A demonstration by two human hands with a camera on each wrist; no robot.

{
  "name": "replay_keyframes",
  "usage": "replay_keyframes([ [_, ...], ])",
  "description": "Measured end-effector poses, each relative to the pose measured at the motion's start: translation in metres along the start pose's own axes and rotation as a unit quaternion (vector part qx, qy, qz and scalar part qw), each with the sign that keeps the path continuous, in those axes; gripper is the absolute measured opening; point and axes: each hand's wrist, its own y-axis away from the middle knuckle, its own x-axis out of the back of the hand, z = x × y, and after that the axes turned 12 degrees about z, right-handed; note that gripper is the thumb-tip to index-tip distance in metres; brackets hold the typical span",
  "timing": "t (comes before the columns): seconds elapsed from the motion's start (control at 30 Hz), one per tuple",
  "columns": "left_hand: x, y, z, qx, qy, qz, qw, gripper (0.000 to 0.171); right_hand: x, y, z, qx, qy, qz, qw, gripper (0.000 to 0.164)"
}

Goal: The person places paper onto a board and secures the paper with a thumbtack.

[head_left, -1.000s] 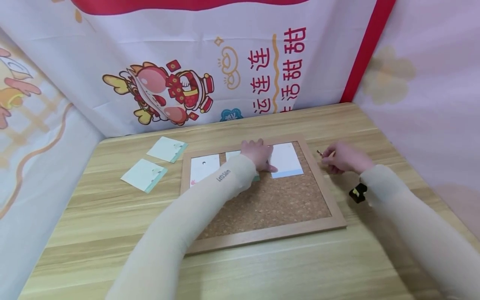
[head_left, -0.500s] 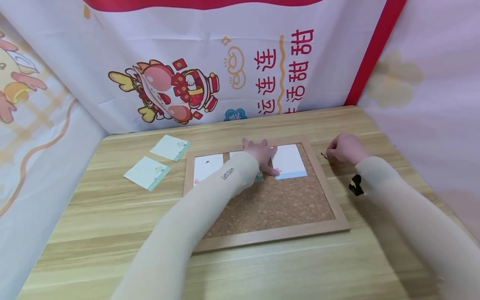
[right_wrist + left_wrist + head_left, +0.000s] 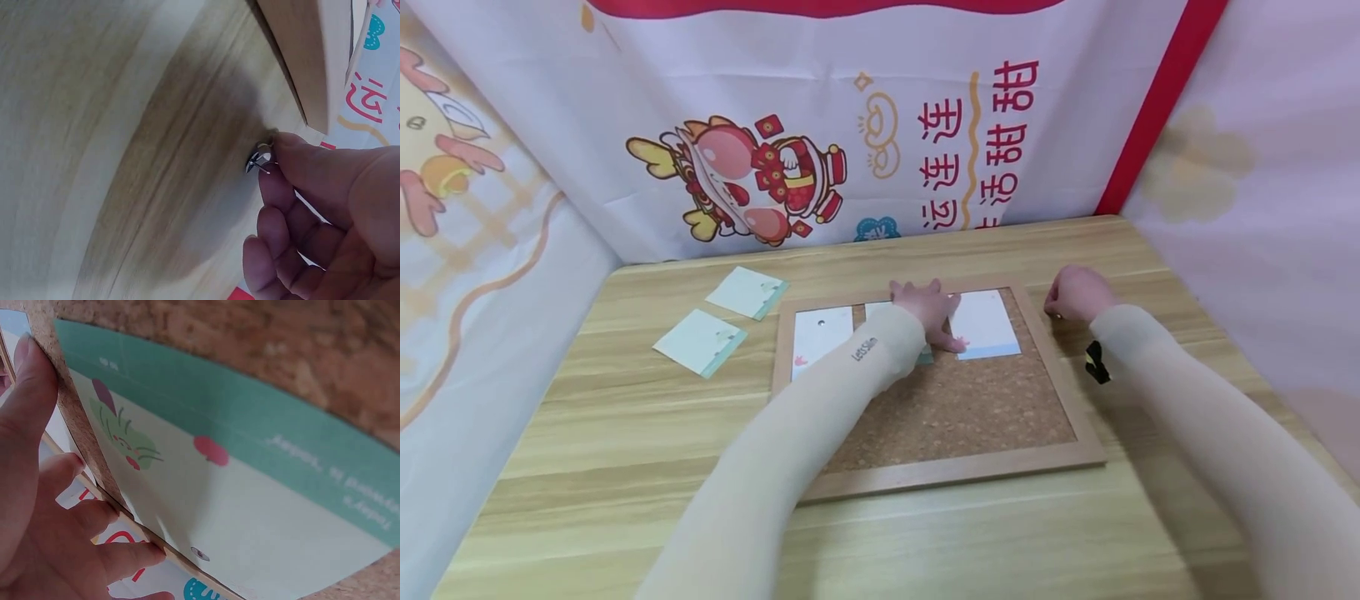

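Observation:
A wood-framed cork board (image 3: 970,408) lies on the table with three notes along its upper part. My left hand (image 3: 925,308) is spread over the board, thumb on the lower left corner of the blue-banded white note (image 3: 985,325). Beside that is a green-banded note (image 3: 231,494), partly hidden by the hand in the head view, with a thumbtack (image 3: 200,554) in it. The leftmost note (image 3: 827,333) also bears a tack. Right of the frame, my right hand (image 3: 1081,293) pinches a shiny metal thumbtack (image 3: 264,154) between thumb and index finger, its pin showing, close over the tabletop.
Two pale green notes (image 3: 700,342) lie on the table left of the board. A black and yellow item (image 3: 1097,362) shows at the right wrist. Printed cloth (image 3: 820,75) hangs behind the table and along both sides.
The right fingers have drawn in around the thumbtack, which earlier showed past the fingertips. The left hand stays on the blue-banded note. The head view has shifted slightly.

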Motion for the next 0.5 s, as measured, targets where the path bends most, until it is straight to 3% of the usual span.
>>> replay_keyframes([
  [0.2,-0.003,-0.004,-0.002,0.003,0.010,-0.005,0.9999,0.096,0.001,0.004,-0.002,0.013,0.001,0.012,1.000,0.012],
  [0.37,-0.005,-0.007,-0.001,0.013,0.026,-0.013,0.9995,0.097,0.005,0.010,-0.009,0.043,-0.007,0.062,0.997,0.015],
  [0.5,-0.002,-0.002,-0.001,0.016,0.035,-0.010,0.9992,0.094,0.013,0.021,-0.025,0.068,-0.019,0.105,0.992,0.012],
])
